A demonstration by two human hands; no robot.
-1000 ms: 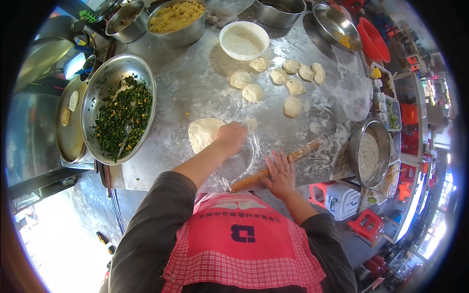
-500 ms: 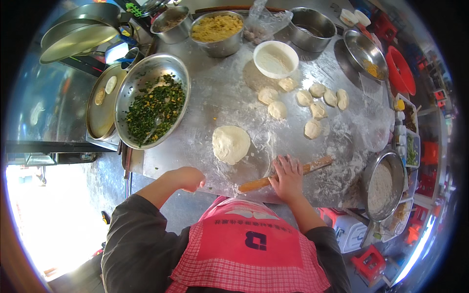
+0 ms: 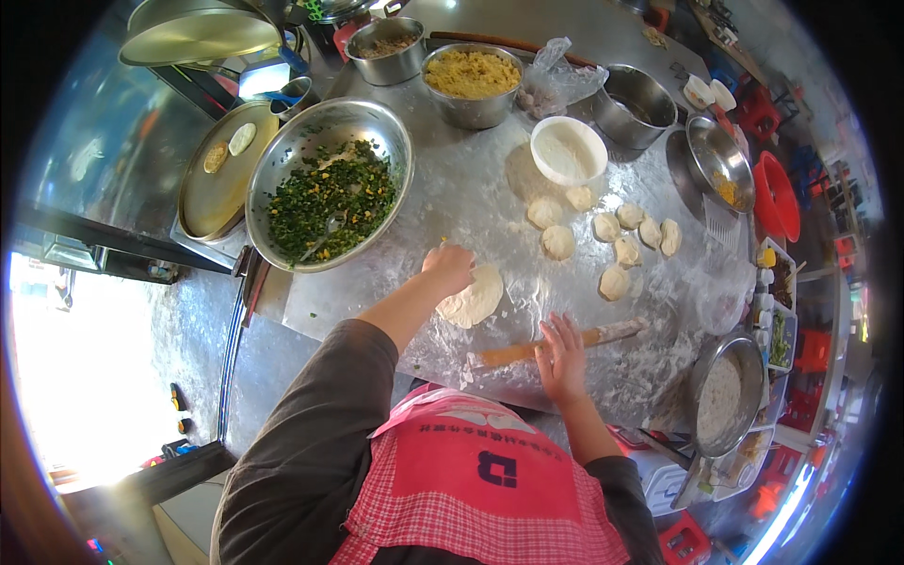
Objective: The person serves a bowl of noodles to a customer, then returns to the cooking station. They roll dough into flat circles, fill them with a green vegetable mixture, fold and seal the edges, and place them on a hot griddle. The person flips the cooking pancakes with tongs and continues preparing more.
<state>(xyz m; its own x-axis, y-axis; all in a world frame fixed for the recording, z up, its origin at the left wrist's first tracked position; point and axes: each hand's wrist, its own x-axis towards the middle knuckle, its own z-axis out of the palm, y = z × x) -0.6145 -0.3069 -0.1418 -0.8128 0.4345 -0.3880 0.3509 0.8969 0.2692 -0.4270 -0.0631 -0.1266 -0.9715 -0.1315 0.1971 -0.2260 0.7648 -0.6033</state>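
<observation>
Hand status: left hand (image 3: 454, 269) curls at the far left edge of the dough disc (image 3: 476, 299), grip undeterminable; right hand (image 3: 562, 363) rests open on the rolling pin (image 3: 511, 356). The disc lies between them. Step appears to be dough positioning; next move calls for a light edge hold. Dough balls (image 3: 615, 282) lie far right.

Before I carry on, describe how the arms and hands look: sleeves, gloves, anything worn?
The left sleeve and right sleeve are plain, dark grey-brown cloth, leaving much of the forearms bare. The left hand and right hand are ungloved, and no watch shows on either wrist.
</observation>
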